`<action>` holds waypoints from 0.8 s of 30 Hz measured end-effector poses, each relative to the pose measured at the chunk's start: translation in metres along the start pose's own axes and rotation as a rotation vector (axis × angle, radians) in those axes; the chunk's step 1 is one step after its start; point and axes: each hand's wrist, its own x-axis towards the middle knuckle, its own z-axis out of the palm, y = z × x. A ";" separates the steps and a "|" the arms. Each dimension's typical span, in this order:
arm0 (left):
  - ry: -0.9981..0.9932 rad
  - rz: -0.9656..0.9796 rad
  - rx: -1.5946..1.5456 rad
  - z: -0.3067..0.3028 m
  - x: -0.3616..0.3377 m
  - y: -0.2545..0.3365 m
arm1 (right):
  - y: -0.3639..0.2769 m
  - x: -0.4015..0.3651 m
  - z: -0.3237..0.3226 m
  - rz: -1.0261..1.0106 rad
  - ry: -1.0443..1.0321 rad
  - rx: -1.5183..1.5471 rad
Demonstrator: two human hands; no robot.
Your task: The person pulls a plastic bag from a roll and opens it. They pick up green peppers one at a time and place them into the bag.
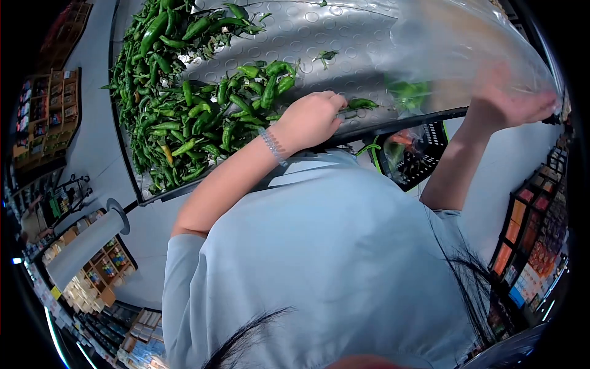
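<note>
My left hand (312, 122), with a beaded bracelet at its wrist, is over the front edge of the metal display. Its fingers are curled, and a green pepper (362, 104) sticks out from their tips. On the right, my right hand (515, 101) grips a clear plastic bag (448, 43); part of this hand shows blurred through the film. Some green peppers (408, 93) lie inside the bag, near its left end. To the left of my left hand spreads a large heap of green peppers (203, 117), with a yellowish one (167, 154) among them.
The dimpled metal display (344, 37) has a dark front rim. Below it is a black shopping basket (424, 163) with bagged goods inside. A grey post (89, 246) and wooden shelves (52, 114) stand left; more stocked shelves (528, 227) stand right.
</note>
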 end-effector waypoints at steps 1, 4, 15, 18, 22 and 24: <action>0.011 0.011 0.086 0.017 0.010 -0.005 | 0.006 0.004 0.000 0.020 0.062 0.094; -0.060 -0.063 0.284 0.037 0.036 0.003 | 0.022 0.006 -0.004 0.129 0.033 0.404; 0.035 -0.290 -0.797 -0.035 0.010 0.003 | 0.005 -0.048 -0.022 0.402 -0.132 0.469; 0.021 -0.292 -1.130 -0.078 0.000 0.018 | -0.004 -0.035 -0.020 0.097 -0.077 0.692; 0.082 -0.105 -1.501 -0.095 -0.012 0.023 | -0.037 -0.005 -0.023 -0.018 -0.120 0.560; 0.099 -0.036 -1.524 -0.100 -0.018 0.021 | -0.054 -0.002 -0.018 0.094 -0.085 0.731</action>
